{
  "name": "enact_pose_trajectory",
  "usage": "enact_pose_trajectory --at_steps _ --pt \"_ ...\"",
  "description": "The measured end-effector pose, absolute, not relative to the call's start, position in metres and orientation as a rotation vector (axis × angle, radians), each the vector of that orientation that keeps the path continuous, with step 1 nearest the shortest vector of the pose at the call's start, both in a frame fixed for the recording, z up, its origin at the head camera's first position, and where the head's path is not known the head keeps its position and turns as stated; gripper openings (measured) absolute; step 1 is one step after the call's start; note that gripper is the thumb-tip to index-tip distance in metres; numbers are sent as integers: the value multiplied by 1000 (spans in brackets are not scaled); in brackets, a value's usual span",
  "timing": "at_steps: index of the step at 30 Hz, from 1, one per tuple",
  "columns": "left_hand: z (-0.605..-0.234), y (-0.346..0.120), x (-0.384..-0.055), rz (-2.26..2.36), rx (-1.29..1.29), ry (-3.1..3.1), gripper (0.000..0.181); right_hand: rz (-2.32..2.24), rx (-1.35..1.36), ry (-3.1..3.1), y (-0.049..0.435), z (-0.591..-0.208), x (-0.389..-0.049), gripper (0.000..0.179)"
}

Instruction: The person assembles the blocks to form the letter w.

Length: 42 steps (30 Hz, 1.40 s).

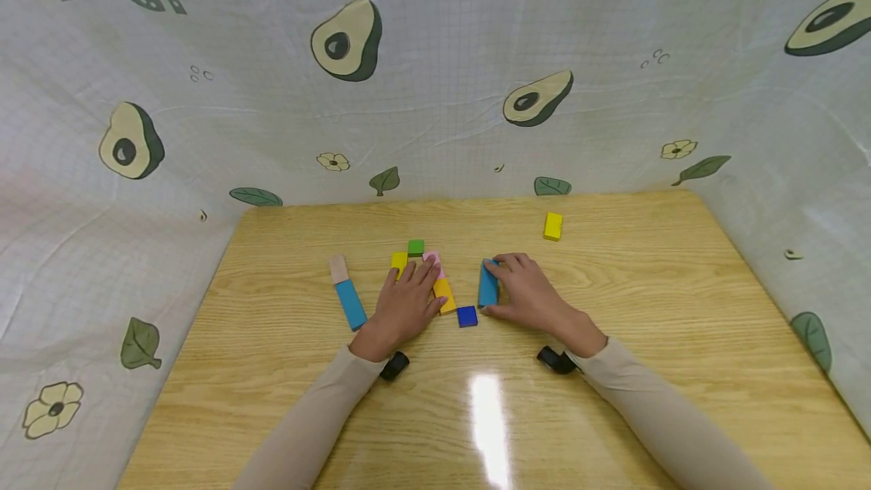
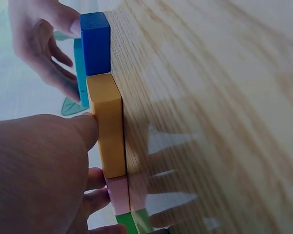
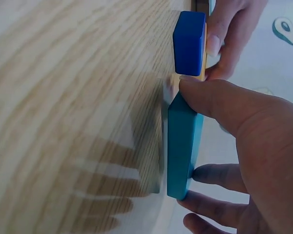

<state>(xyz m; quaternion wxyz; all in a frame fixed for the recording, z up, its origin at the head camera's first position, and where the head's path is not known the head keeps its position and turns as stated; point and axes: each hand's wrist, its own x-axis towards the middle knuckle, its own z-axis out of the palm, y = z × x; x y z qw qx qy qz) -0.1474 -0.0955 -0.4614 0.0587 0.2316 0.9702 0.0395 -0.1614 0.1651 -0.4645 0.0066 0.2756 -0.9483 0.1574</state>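
My right hand (image 1: 532,295) holds a long light-blue block (image 1: 488,283) by its two ends, thumb at the near end and fingertips at the far end. In the right wrist view a narrow gap seems to show between the light-blue block (image 3: 182,146) and the table. My left hand (image 1: 406,305) rests over a row of blocks with fingers spread. Its thumb touches the orange block (image 2: 110,131), and fingertips touch the pink block (image 2: 118,195). A small dark-blue block (image 1: 467,316) stands at the orange block's near end, between the hands. A yellow block (image 1: 398,259) lies partly under the left fingers.
A green block (image 1: 416,248) lies beyond the left fingers. Further left, a pale wooden block (image 1: 339,269) meets another light-blue block (image 1: 351,305) end to end. One more yellow block (image 1: 553,226) lies near the far edge of the wooden table (image 1: 272,414). A printed cloth (image 1: 435,97) hangs behind.
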Motion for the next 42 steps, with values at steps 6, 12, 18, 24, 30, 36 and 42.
enact_pose_trajectory --at_steps 6,12,18,24,30,36,42 --pt "-460 -95 -148 118 695 2928 65 458 859 -2966 162 -464 -162 85" --pt "-460 -95 -147 103 695 2927 65 475 851 -2979 160 -465 -162 85" --pt "-462 -95 -148 94 690 2929 64 479 845 -2984 158 -467 -162 85" --pt "-461 -95 -148 83 684 2925 64 480 873 -2963 158 -463 -159 85" --pt "-459 -94 -147 81 681 2916 64 551 839 -2992 167 -453 -157 83" --pt "-458 -94 -147 80 677 2916 65 575 710 -3000 188 -444 -167 74" --pt "-459 -94 -147 75 685 2922 65 572 592 -3005 216 -445 -185 69"
